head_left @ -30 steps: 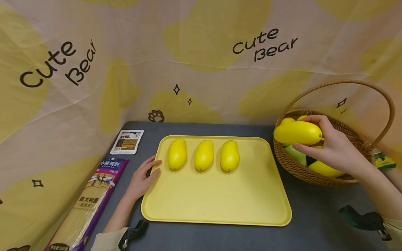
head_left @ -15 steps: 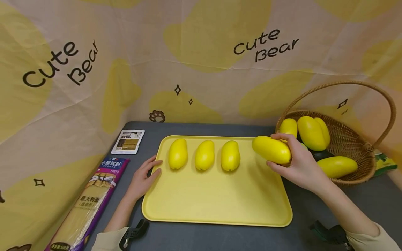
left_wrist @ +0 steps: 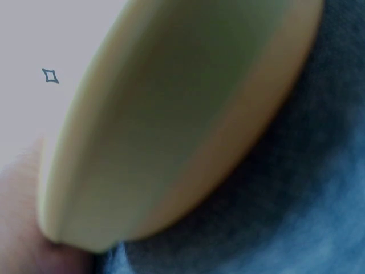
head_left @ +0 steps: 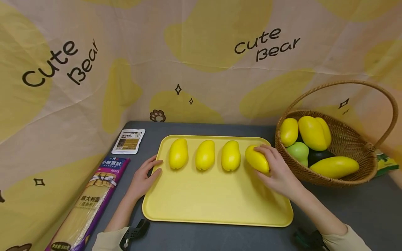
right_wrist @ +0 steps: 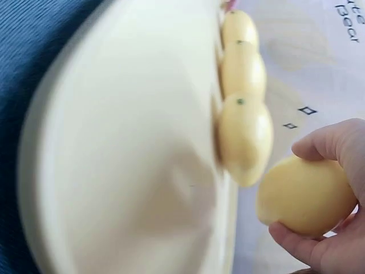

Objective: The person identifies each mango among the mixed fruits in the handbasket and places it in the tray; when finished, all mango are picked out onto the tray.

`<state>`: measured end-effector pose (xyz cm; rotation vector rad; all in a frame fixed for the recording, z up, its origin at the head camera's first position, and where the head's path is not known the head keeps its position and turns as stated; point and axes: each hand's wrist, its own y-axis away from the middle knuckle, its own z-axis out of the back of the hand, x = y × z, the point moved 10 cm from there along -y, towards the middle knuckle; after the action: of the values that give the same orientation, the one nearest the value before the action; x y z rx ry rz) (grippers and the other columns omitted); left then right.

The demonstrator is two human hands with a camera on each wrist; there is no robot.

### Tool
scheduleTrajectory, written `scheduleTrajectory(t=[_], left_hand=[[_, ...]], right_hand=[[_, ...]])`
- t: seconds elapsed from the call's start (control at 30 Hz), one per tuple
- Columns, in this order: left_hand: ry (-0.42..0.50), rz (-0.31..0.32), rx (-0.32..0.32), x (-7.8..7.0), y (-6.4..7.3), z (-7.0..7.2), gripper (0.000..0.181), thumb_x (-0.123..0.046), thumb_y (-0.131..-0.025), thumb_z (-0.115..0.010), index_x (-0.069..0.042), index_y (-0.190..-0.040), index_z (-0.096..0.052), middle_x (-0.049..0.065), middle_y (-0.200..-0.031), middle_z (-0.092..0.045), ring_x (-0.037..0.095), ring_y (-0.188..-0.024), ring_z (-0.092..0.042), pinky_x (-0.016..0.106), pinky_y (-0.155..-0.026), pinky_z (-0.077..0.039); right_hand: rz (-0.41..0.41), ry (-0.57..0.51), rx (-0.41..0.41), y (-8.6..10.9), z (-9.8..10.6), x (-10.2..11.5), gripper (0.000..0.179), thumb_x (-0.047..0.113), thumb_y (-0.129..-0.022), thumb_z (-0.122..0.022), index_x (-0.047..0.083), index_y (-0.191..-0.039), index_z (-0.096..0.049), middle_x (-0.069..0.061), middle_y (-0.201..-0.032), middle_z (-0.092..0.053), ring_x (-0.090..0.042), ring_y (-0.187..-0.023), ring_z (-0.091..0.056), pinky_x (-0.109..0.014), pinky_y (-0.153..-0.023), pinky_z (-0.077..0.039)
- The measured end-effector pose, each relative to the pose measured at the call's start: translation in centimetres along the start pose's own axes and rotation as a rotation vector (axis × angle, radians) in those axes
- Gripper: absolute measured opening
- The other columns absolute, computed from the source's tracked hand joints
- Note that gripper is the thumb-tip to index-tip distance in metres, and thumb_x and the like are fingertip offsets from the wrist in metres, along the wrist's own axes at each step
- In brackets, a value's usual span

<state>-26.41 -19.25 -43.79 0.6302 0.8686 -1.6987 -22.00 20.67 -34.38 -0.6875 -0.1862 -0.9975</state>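
My right hand [head_left: 277, 171] grips a yellow mango [head_left: 257, 159] between thumb and fingers, over the right part of the yellow tray [head_left: 216, 205]. In the right wrist view the held mango [right_wrist: 308, 197] shows clear of the tray, its shadow falling on the tray floor. To its left lie three more mangoes in an upright row: the left one [head_left: 178, 153], the middle one [head_left: 205, 155] and the right one [head_left: 230, 156]. My left hand [head_left: 143, 177] rests at the tray's left rim, fingertips and thumb tip on the edge.
A wicker basket [head_left: 290, 164] with a tall handle stands right of the tray, holding several yellow fruits, a green apple [head_left: 298, 152] and a dark item. Left of the tray are a pasta packet [head_left: 91, 202] and a white pouch [head_left: 128, 141]. A printed cloth backs the table.
My right hand has carried the mango left from the basket to over the tray, turning it from sideways to a steeper slant. The left hand has stayed put.
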Motion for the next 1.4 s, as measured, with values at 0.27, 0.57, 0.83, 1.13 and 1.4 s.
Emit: scheduleTrajectory(t=[0.27, 0.57, 0.83, 1.13, 1.4], left_hand=[[-0.003, -0.005, 0.002, 0.0, 0.0, 0.0, 0.034, -0.014, -0.096, -0.061, -0.001, -0.127, -0.061, 0.018, -0.148, -0.042, 0.039, -0.135, -0.039, 0.057, -0.110, -0.028], [-0.009, -0.012, -0.002, -0.1, -0.1, 0.0, 0.033, -0.013, -0.096, -0.061, 0.000, -0.127, -0.062, 0.020, -0.147, -0.042, 0.041, -0.134, -0.039, 0.058, -0.110, -0.028], [-0.020, -0.034, -0.025, -0.2, -0.1, 0.3, 0.032, -0.011, -0.095, -0.062, 0.000, -0.125, -0.063, 0.020, -0.146, -0.044, 0.041, -0.133, -0.041, 0.059, -0.109, -0.028], [-0.010, -0.012, -0.007, -0.1, -0.1, 0.1, 0.033, -0.012, -0.096, -0.062, -0.001, -0.127, -0.062, 0.019, -0.147, -0.043, 0.040, -0.134, -0.039, 0.057, -0.110, -0.028], [-0.002, -0.010, -0.005, 0.1, -0.1, 0.0, 0.033, -0.013, -0.096, -0.062, -0.001, -0.127, -0.062, 0.018, -0.147, -0.043, 0.039, -0.135, -0.039, 0.057, -0.111, -0.027]], right_hand=[[-0.092, -0.036, 0.102, 0.3, -2.5, -2.1, 0.069, 0.002, -0.081, -0.072, 0.000, -0.140, -0.037, -0.029, -0.146, -0.027, -0.048, -0.132, -0.029, -0.066, -0.100, -0.031], [-0.100, -0.046, 0.182, 0.4, -4.3, -3.2, 0.069, 0.006, -0.089, -0.067, -0.001, -0.144, -0.026, -0.033, -0.150, -0.013, -0.052, -0.137, -0.016, -0.069, -0.102, -0.024], [-0.108, -0.032, 0.214, 0.4, -4.6, -3.6, 0.074, 0.019, -0.091, -0.069, 0.002, -0.147, -0.023, -0.033, -0.153, -0.007, -0.051, -0.139, -0.012, -0.070, -0.103, -0.022], [-0.164, -0.045, 0.213, 0.5, -4.4, -4.2, 0.069, 0.021, -0.094, -0.065, 0.004, -0.149, -0.026, -0.028, -0.155, -0.011, -0.050, -0.139, -0.016, -0.069, -0.104, -0.023], [-0.147, -0.011, 0.181, 0.3, -4.2, -4.1, 0.072, 0.020, -0.091, -0.068, 0.001, -0.148, -0.028, -0.029, -0.153, -0.016, -0.050, -0.136, -0.021, -0.066, -0.103, -0.026]])
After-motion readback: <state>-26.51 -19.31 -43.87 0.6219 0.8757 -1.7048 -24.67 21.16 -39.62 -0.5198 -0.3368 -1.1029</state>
